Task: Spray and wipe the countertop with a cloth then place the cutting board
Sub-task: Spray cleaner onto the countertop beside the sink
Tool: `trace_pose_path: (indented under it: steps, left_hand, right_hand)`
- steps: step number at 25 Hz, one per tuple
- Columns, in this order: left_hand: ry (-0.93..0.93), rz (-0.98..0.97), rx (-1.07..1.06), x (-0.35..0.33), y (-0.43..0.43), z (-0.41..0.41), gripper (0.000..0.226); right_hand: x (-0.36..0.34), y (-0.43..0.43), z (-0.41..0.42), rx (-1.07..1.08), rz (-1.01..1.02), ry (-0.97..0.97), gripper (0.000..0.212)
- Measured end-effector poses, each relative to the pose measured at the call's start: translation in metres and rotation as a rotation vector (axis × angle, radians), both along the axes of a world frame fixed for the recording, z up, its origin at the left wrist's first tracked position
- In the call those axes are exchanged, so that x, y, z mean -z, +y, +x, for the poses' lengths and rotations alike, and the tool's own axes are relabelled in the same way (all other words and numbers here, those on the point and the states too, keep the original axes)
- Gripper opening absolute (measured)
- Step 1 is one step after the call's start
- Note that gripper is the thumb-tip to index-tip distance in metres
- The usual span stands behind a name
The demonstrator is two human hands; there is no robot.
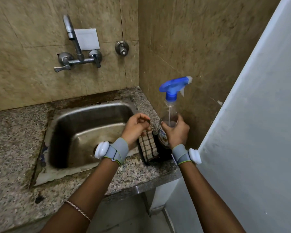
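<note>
The spray bottle [170,113] is gripped upright by the right hand [176,132] at the right end of the countertop [138,172], and the checked cloth [149,147], laid near-to-far, is found just under the curled fingers of the left hand [135,127], though a pinch cannot be told.

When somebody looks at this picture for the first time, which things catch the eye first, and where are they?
The spray bottle with its bright blue trigger head stands out most; the right hand holds it upright by the wall corner, right of the sink. Next come the steel sink, set in the speckled countertop, and the checked cloth lying between sink and bottle, with the left hand curled just above it.
</note>
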State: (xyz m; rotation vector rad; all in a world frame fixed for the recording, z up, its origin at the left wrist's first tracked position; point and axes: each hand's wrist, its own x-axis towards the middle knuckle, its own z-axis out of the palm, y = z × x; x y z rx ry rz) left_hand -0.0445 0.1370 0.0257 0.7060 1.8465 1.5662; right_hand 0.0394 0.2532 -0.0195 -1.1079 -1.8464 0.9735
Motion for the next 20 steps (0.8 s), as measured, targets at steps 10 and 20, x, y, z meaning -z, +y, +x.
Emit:
trace_pose_path:
  steps: [10, 20]
  left_hand:
    - [0.434, 0.266, -0.205, -0.073, -0.070, -0.046, 0.053]
    - [0.531, 0.086, -0.854, -0.049, -0.274, -0.083, 0.023]
  right_hand:
    - [-0.058, -0.093, -0.068, -0.612, 0.139, 0.108, 0.040]
    - [-0.026, -0.280, -0.125, -1.324, -0.074, -0.019, 0.059]
